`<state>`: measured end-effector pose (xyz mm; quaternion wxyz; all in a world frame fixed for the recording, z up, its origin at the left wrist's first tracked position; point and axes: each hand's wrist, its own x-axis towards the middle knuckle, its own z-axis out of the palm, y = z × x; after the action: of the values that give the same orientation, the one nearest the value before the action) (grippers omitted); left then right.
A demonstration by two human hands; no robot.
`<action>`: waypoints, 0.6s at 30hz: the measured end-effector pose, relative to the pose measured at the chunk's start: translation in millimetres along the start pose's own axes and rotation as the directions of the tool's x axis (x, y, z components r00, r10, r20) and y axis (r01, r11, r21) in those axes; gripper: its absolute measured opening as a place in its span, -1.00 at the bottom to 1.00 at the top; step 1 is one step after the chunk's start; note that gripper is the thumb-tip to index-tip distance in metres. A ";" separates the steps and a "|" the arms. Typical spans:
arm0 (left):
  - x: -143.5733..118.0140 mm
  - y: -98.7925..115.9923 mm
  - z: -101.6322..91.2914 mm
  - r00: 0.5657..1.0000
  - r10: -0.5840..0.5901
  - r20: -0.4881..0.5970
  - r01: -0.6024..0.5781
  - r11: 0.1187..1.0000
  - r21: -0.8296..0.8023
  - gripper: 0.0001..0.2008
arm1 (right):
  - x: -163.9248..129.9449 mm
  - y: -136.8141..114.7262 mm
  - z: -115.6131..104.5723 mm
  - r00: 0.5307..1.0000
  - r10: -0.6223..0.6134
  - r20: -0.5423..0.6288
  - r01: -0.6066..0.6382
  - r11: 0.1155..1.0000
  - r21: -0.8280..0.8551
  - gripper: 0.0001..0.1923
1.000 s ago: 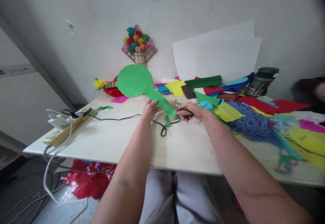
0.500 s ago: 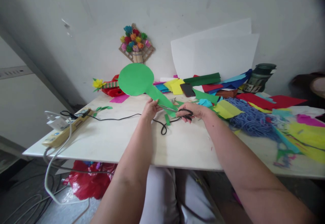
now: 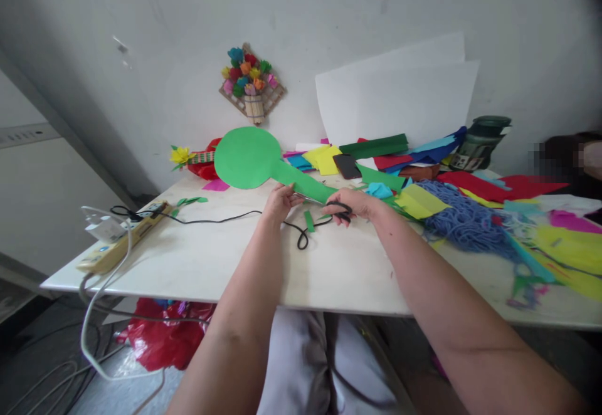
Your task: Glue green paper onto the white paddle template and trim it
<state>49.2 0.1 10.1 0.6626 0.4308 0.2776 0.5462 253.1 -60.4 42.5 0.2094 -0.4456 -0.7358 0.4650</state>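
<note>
My left hand (image 3: 282,200) pinches the lower edge of a green paper cutout (image 3: 249,158), a round disc with a long strip running down to the right. My right hand (image 3: 350,205) is closed around the black handles of a pair of scissors (image 3: 341,212). Their metal blades lie along the underside of the strip and reach toward my left fingers; part of them is hidden by the paper. Below the hands, a small green paper scrap (image 3: 309,221) rests on the table beside a looped black cable (image 3: 303,237).
A power strip (image 3: 120,239) with chargers sits at the table's left. Coloured paper (image 3: 374,147), a dark phone (image 3: 347,167), blue yarn (image 3: 463,217) and a dark bottle (image 3: 480,143) crowd the back and right. A paper flower basket (image 3: 254,106) hangs on the wall.
The green cutout has tilted and shifted slightly down and left, its strip now lying flatter and over the scissor blades. Both hands stay nearly in place.
</note>
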 end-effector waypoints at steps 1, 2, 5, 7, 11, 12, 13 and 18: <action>0.2 0.3 -0.3 1.000 0.001 -0.001 -0.001 1.000 0.008 -0.82 | 0.2 0.3 -0.1 1.000 0.002 0.008 -0.002 1.000 0.004 -0.64; 0.2 0.6 -0.6 1.000 0.001 -0.001 -0.001 1.000 0.018 -0.81 | 0.3 0.5 -0.3 1.000 0.004 0.020 -0.005 1.000 0.009 -0.64; -0.6 1.8 -0.9 1.000 0.000 -0.011 0.001 0.999 0.036 -0.81 | -0.3 -0.4 -0.8 0.998 0.018 0.054 -0.020 0.999 0.034 -0.65; -1.5 2.4 -0.4 1.000 -0.002 -0.016 0.003 0.999 0.036 -0.81 | -1.3 -1.5 -1.0 0.998 0.026 0.063 -0.029 0.998 0.050 -0.65; -3.3 3.0 1.2 1.000 -0.004 -0.014 0.004 0.999 0.035 -0.81 | -3.3 -3.5 -0.9 0.997 0.029 0.069 -0.034 0.997 0.064 -0.66; -3.6 3.2 1.5 1.000 -0.004 -0.016 0.004 0.999 0.035 -0.82 | -3.5 -3.7 -0.6 0.997 0.035 0.068 -0.039 0.997 0.065 -0.66; -3.8 3.3 1.7 1.000 -0.005 -0.017 0.006 0.999 0.035 -0.83 | -3.5 -3.8 -0.3 0.997 0.041 0.068 -0.045 0.997 0.066 -0.66; -4.0 3.5 1.9 1.000 0.001 -0.023 0.000 0.999 0.037 -0.84 | -1.0 -2.7 1.5 0.996 0.042 0.078 -0.049 0.995 0.092 -0.64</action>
<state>48.1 -4.2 13.7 0.6513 0.4368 0.2950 0.5459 251.3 -62.5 44.2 0.1912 -0.4339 -0.7104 0.5202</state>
